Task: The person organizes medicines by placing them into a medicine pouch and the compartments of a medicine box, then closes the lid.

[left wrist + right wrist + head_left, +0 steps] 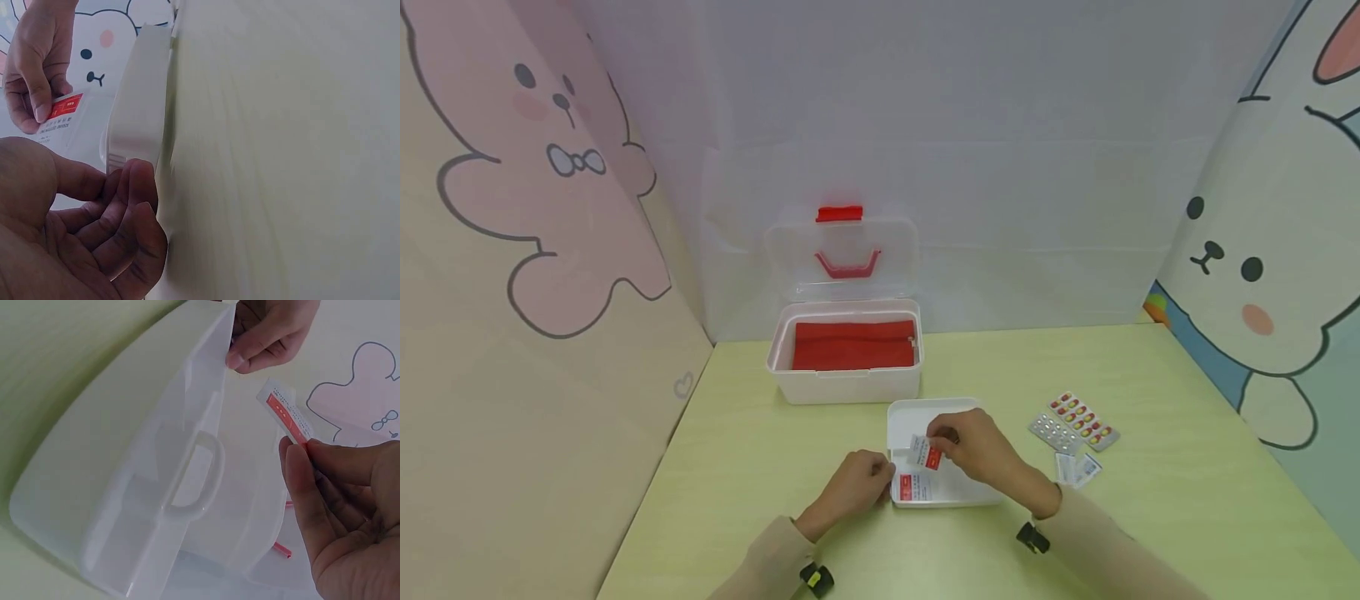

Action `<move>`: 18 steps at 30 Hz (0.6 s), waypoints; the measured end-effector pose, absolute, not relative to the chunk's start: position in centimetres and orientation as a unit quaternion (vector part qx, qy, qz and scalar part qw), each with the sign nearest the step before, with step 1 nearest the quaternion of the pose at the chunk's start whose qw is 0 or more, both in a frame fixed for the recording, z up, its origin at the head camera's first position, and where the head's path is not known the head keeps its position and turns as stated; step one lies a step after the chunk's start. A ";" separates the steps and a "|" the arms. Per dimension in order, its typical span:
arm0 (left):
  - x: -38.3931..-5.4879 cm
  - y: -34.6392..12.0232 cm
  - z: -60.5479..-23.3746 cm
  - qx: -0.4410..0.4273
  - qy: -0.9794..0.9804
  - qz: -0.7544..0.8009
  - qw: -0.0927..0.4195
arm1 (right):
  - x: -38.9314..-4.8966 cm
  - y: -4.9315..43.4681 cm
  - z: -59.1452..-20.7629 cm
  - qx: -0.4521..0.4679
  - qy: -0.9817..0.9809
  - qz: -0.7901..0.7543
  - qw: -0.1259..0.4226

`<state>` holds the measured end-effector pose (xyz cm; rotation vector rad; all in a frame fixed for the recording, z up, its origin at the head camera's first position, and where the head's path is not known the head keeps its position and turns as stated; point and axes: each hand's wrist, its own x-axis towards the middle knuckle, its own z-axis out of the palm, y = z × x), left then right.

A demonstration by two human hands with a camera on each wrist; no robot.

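Note:
Near the front of the table stands a white plastic tray (951, 497), with a loop handle (215, 478) on its middle divider. My left hand (855, 483) grips the tray's left edge, thumb at the rim and fingers against the outer wall (139, 94). Above the tray, my right hand (973, 446) pinches a small white packet with a red end (928, 456) between thumb and fingers. A similar red-and-white packet (915, 487) lies in the tray's near left part, below the held one.
Behind the tray is a white box (846, 387) with its clear lid (790, 250) raised and a red zippered pouch (853, 348) inside. To the right lie a red-and-yellow capsule blister pack (1084, 421), a silver blister pack (1055, 433) and small white packets (1087, 469).

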<state>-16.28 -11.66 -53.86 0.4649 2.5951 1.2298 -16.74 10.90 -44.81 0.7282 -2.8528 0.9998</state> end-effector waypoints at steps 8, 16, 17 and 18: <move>-16.3 -11.7 -54.0 0.162 0.881 0.428 0.119 | -16.3 9.6 -46.0 0.252 -0.918 0.306 0.002; -16.4 -11.7 -54.1 0.172 0.882 0.425 0.107 | -15.9 8.6 -47.3 0.290 -0.916 0.279 0.001; -16.4 -11.8 -54.1 0.173 0.882 0.425 0.106 | -15.9 8.6 -47.5 0.293 -0.915 0.277 0.001; -16.4 -11.8 -54.1 0.173 0.883 0.424 0.106 | -15.9 8.5 -47.7 0.294 -0.915 0.277 0.000</move>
